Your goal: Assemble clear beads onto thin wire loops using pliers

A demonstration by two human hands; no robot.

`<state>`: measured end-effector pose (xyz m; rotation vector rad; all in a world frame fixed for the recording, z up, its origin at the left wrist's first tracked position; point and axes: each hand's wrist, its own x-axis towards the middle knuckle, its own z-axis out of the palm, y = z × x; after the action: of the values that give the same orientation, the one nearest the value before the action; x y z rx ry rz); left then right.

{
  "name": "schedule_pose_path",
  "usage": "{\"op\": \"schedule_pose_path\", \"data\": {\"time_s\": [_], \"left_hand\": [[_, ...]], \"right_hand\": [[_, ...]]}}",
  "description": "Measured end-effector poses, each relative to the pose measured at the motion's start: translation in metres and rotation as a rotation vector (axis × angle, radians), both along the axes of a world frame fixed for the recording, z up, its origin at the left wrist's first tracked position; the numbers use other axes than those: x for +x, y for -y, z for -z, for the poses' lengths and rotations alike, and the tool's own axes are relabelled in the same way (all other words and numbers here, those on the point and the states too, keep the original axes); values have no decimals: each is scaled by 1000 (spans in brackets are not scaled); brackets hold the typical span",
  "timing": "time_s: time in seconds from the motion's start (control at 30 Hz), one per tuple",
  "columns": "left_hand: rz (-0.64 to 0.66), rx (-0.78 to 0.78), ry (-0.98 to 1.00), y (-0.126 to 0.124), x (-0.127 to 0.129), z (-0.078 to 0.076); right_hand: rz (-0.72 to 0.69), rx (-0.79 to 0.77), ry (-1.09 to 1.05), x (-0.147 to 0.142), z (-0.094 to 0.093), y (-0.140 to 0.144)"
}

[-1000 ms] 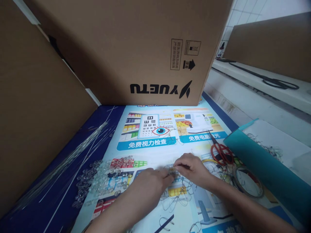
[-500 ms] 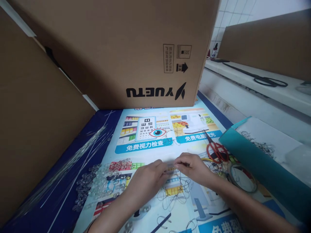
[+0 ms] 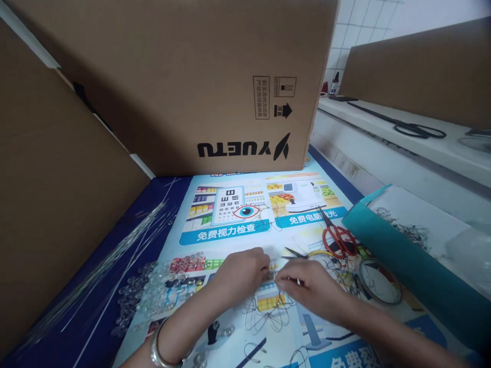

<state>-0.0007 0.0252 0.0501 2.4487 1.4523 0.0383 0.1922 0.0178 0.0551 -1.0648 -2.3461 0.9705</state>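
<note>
My left hand and my right hand meet over a printed poster, fingertips pinched together on a small piece of thin wire. A tangle of looped wire pieces lies just under and in front of both hands. A pile of clear round beads sits to the left of my left hand. My left wrist wears a metal bangle.
Red-handled scissors and a roll of clear tape lie right of my hands. A teal folder with more wire lies at the right. Long thin rods run along the left. A big cardboard box stands behind.
Both hands have drawn slightly toward me and my right hand has dropped lower, uncovering small dark pliers behind it. The view has shifted, showing my left wrist's bangle.
</note>
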Motion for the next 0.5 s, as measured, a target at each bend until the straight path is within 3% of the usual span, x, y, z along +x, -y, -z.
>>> {"op": "schedule_pose_path", "data": {"time_s": [0.2,0.33,0.5], "left_hand": [[-10,-54,87,3,-4,3],[-12,-94,137,6,-10,3],[44,-145,343,5,-16,6]], "right_hand": [[-192,-64,53,-6,-10,34],[-238,106,118,-13,9,42],[-281,232,186,-17,30,46]]}}
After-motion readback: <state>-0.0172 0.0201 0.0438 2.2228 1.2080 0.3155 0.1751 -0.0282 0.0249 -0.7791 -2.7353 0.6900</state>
